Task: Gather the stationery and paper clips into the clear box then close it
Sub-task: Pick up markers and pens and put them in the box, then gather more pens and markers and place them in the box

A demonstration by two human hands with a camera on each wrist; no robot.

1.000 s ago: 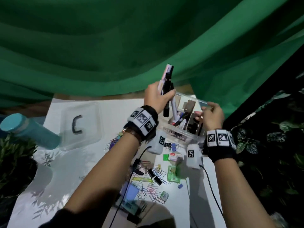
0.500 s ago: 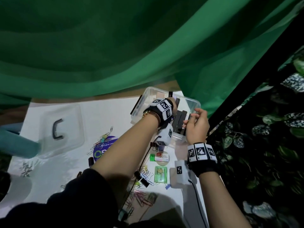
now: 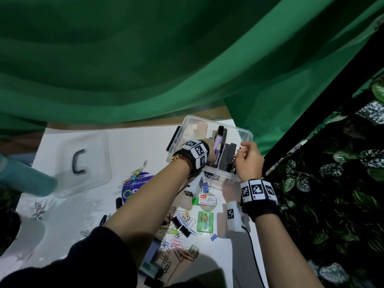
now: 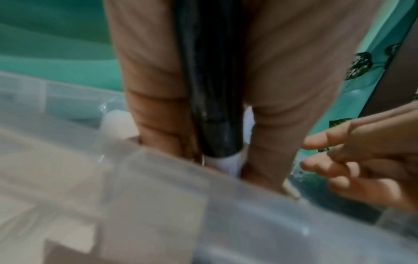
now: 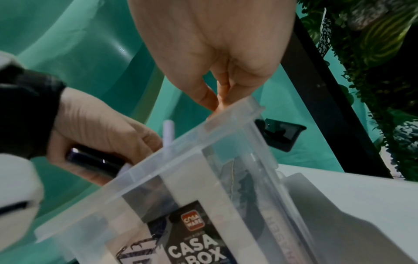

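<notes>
The clear box stands at the table's far right with dark erasers and pens upright inside. My left hand reaches into it and grips a bunch of pens, among them a lilac marker. In the left wrist view its fingers wrap a black pen with a white end, behind the box wall. My right hand pinches the box's near right rim. Loose paper clips and binder clips lie on the table in front.
The clear lid with a black handle lies flat at the left. A teal bottle sits at the far left. A green case and a small staple box lie near the box. A green curtain hangs behind, with plants to the right.
My left hand has come down from above the box, lowering the pens into it. My right hand has stayed on the box's right rim.
</notes>
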